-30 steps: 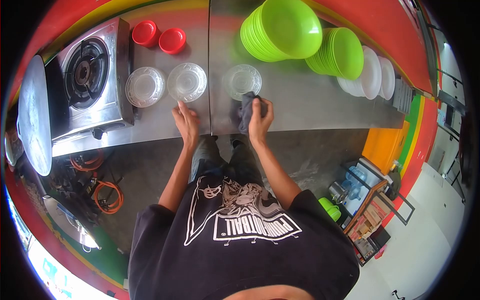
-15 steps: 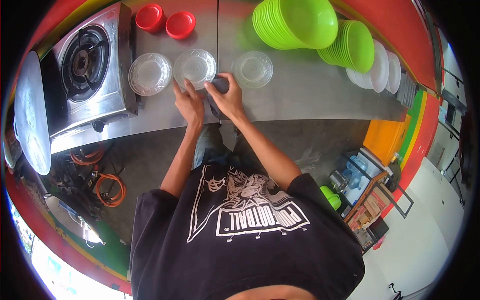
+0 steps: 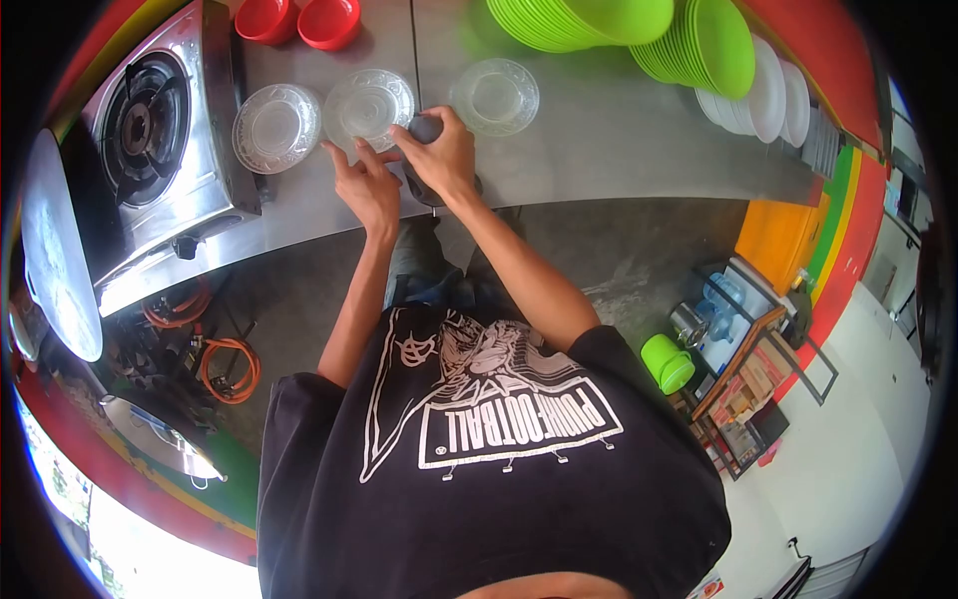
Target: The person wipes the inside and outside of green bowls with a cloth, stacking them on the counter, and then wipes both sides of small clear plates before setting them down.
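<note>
Three clear glass plates lie in a row on the steel counter: a left plate [image 3: 276, 128], a middle plate [image 3: 367, 105] and a right plate [image 3: 496, 97]. My left hand [image 3: 365, 190] is at the near edge of the middle plate, fingers apart, with nothing seen in it. Just right of that plate, my right hand [image 3: 444, 157] grips a dark grey cloth [image 3: 426, 128], which hangs down between my hands toward the counter's front edge. The right thumb points toward the left hand's fingers.
A gas stove [image 3: 150, 130] stands at the left. Red bowls [image 3: 329, 22] sit behind the plates. Stacked green bowls [image 3: 609, 20] and white bowls [image 3: 766, 95] are at the back right. Below right is a rack [image 3: 743, 399] beside a green bucket [image 3: 667, 363].
The view has shifted, so the counter and its items sit higher in the frame. Both hands stay by the middle plate, and the right hand keeps its grip on the cloth.
</note>
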`<state>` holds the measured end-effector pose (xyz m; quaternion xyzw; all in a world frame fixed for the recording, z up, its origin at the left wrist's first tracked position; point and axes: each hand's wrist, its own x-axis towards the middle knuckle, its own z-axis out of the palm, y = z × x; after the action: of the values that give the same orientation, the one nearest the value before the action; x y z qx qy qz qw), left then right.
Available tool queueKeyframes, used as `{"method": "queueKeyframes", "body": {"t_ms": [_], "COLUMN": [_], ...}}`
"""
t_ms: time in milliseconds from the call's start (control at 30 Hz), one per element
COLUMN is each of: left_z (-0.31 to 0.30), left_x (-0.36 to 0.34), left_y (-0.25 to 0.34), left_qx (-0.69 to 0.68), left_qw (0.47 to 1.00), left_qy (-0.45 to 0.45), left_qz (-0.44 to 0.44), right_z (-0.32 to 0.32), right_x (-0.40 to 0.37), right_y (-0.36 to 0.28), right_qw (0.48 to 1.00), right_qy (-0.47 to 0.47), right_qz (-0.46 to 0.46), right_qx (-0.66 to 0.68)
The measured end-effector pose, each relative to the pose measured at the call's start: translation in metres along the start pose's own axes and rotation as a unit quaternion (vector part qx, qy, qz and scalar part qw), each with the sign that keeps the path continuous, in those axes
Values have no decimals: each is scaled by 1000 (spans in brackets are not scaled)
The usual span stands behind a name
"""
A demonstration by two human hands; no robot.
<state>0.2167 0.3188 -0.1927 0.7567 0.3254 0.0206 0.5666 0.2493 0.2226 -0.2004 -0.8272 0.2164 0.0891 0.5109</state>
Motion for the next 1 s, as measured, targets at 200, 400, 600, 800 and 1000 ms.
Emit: {"method": "queueKeyframes", "body": {"t_ms": [200, 400, 600, 800, 1000], "left_z": [1, -1, -7, 2, 18], "left_x": [-9, -14, -33, -49, -67], "left_y": [10, 6, 25, 67, 75], "left_qx": [-13, -46, -127, -522, -551], "left_qw": [999, 996, 983, 769, 751], "left_qy": [24, 35, -58, -366, -352], "left_qz": [18, 64, 116, -41, -93], "right_z": [-1, -3, -51, -126, -173], "right_x": [4, 3, -19, -32, -30], "right_y": [1, 18, 2, -10, -17], "right_qw": [999, 992, 939, 914, 945], "right_qy": [3, -25, -95, -253, -176], "right_qz": [-34, -73, 41, 74, 72], "right_qx": [-8, 102, 328, 309, 266]}}
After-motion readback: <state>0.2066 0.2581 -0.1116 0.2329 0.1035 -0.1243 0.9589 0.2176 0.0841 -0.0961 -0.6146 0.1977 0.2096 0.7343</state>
